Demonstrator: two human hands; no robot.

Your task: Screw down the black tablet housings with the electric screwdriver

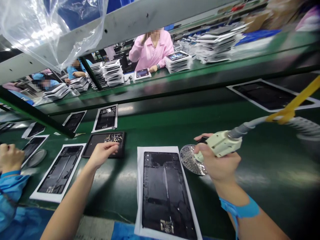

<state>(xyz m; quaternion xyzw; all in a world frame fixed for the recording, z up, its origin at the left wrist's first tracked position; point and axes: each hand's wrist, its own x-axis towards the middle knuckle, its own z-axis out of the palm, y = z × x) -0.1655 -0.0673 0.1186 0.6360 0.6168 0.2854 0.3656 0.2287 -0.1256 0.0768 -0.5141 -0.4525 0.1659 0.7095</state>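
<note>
My right hand (220,163) is wrapped round a pale green electric screwdriver (223,143), its cable leaving at the upper right. The driver's tip end points down over a round metal dish (188,159) full of small holes; the tip itself is hidden. Over the right part of a black tray (92,146) holding small metal pieces (113,137), my left hand (103,154) has its fingers pinched together. Whatever they hold, if anything, is too small to make out. Between my hands lies a black tablet housing (165,190) on a white sheet (140,180), with its inside facing up.
More open tablet housings lie leftward, one (60,170) beside the tray. A co-worker's hand (11,156) is at the left edge. A yellow strap (295,103) holds the driver's cable. A green post (37,113) and an overhead beam (130,23) cross the bench; a person in pink (155,50) sits opposite.
</note>
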